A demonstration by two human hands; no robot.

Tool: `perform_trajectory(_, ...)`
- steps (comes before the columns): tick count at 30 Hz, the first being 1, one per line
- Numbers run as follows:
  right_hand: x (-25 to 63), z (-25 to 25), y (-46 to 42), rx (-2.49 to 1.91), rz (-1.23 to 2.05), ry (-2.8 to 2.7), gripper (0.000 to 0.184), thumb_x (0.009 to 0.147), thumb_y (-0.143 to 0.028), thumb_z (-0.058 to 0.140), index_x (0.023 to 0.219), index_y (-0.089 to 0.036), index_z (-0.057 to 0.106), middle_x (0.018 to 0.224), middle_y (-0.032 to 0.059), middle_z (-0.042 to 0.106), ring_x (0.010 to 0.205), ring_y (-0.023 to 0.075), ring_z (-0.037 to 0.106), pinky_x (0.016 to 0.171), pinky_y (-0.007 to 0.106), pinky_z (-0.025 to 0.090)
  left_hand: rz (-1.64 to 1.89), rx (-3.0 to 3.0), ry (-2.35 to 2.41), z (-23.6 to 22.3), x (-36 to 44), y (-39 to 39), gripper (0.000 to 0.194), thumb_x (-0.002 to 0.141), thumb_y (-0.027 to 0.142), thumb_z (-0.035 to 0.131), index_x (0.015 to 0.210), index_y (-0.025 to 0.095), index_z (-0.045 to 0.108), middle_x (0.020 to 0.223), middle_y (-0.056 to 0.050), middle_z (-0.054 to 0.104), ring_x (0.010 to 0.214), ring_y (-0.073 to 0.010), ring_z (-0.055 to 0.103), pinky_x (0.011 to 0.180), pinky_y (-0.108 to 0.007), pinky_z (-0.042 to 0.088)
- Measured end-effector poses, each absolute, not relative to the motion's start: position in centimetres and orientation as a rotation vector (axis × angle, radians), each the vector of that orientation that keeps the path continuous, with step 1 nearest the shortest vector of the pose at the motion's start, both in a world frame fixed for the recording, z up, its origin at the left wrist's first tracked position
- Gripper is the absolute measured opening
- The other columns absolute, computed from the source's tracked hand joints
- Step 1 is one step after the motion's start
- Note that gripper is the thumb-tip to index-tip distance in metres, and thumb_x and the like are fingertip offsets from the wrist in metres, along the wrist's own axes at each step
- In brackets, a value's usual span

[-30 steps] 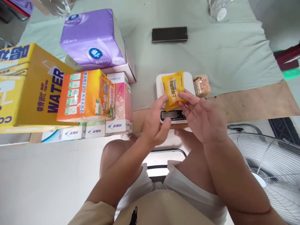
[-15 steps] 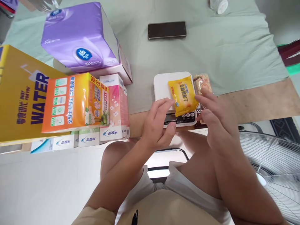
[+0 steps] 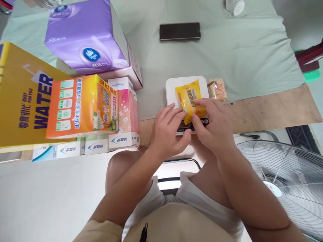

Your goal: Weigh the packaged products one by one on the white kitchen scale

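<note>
Scale (image 3: 172, 90) partly covered, fan (image 3: 274, 189) cut off

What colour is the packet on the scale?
Yellow; the packet shows best in the head view.

the bare right hand (image 3: 214, 124), just off to the right half a second ago, has come over the yellow, glossy, pillow-shaped plastic packet (image 3: 188, 95), fingers and thumb now at its right part. the packet has slid leftward on the flat white square scale (image 3: 171, 90). the pale, clear-wrapped square snack (image 3: 217, 90), partly hidden then, is now uncovered.
</note>
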State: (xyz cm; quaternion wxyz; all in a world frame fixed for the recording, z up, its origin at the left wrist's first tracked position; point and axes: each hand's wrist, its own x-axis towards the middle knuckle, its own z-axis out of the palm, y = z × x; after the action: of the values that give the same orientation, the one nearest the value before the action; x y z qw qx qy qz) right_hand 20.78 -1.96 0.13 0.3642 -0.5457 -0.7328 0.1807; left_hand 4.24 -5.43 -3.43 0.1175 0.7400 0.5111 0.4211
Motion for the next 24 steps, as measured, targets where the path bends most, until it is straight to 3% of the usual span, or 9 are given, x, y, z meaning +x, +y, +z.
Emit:
perform_trajectory(8, 19.9, -0.4, -1.3, -1.354, 0.77, -1.614, 0.024, 0.093, -0.035, 0.062, 0.116, -0.026, 0.064, 0.118, 0.0085, 0.074, 0.108, 0.0234, 0.072, 0.087, 0.042, 0.062, 1.293, 2.167, 1.467, -3.4, 3.1, -5.8, 0.048, 0.104, 0.047, 0.042, 0.135, 0.017, 0.064, 0.134, -0.014, 0.076, 0.143, -0.0368, 0.062, 0.119, -0.058, 0.048)
perform_trajectory(12, 19.9, -0.4, -1.2, -1.38, 0.858, -1.449, 0.019, 0.093, -0.037, 0.065, 0.109, -0.027, 0.06, 0.108, 0.0055, 0.071, 0.097, 0.0212, 0.071, 0.08, 0.039, 0.061, 1.362, 2.194, 1.403, -3.0, 3.5, -6.1, 0.047, 0.104, 0.047, 0.041, 0.127, 0.017, 0.069, 0.133, -0.014, 0.077, 0.14, -0.0365, 0.064, 0.116, -0.055, 0.05)
perform_trajectory(21, 21.0, -0.5, -0.4, -1.244, 0.94, -1.159, 0.018, 0.094, -0.043, 0.068, 0.104, -0.03, 0.06, 0.101, 0.001, 0.066, 0.096, 0.0193, 0.071, 0.087, 0.039, 0.064, 1.405, 2.231, 1.238, -2.8, 4.4, -6.7, 0.05, 0.107, 0.047, 0.035, 0.137, 0.019, 0.064, 0.149, -0.018, 0.067, 0.146, -0.0339, 0.059, 0.121, -0.053, 0.045)
perform_trajectory(24, 22.8, -1.2, 1.3, -1.282, 0.812, -1.112, 0.019, 0.095, -0.045, 0.065, 0.1, -0.029, 0.057, 0.096, 0.0011, 0.062, 0.093, 0.0187, 0.069, 0.085, 0.038, 0.063, 1.465, 2.175, 1.234, -3.1, 4.4, -6.4, 0.05, 0.107, 0.046, 0.033, 0.141, 0.022, 0.061, 0.146, -0.016, 0.067, 0.144, -0.0334, 0.06, 0.121, -0.054, 0.046)
